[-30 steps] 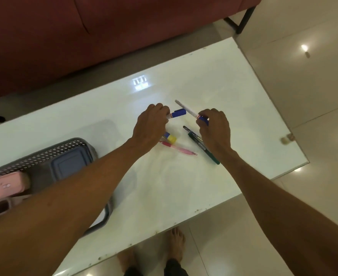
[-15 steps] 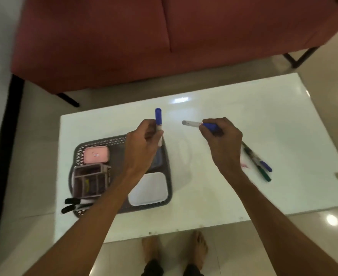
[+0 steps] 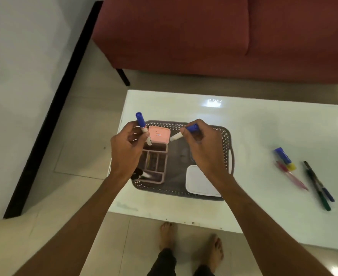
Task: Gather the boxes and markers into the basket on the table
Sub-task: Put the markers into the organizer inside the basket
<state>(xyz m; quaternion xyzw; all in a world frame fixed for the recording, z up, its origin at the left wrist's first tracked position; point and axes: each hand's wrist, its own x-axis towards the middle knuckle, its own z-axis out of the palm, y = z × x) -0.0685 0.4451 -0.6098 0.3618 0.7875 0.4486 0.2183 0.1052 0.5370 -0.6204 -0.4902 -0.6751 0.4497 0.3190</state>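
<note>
A grey perforated basket [image 3: 226,150] sits on the white table [image 3: 263,126] near its left end. Inside lie a pink box [image 3: 159,134], a pink divided organiser [image 3: 156,162], a white box [image 3: 198,181] and a black marker [image 3: 139,174]. My left hand [image 3: 127,150] grips a blue-capped white marker [image 3: 142,125] upright over the basket's left edge. My right hand [image 3: 204,148] pinches a second blue-capped marker [image 3: 184,132], tip pointing left, above the basket's middle. Several loose markers lie to the right: a blue and yellow one [image 3: 284,158], a pink pen [image 3: 291,177], a green marker [image 3: 318,190].
A dark red sofa [image 3: 204,36] stands behind the table. A black skirting strip [image 3: 50,108] runs along the wall at left. My bare feet [image 3: 190,242] stand on the tiled floor at the table's front edge.
Both hands carried their markers left from the loose pile to above the basket. The view swung left, so the remaining markers now lie far to the right.
</note>
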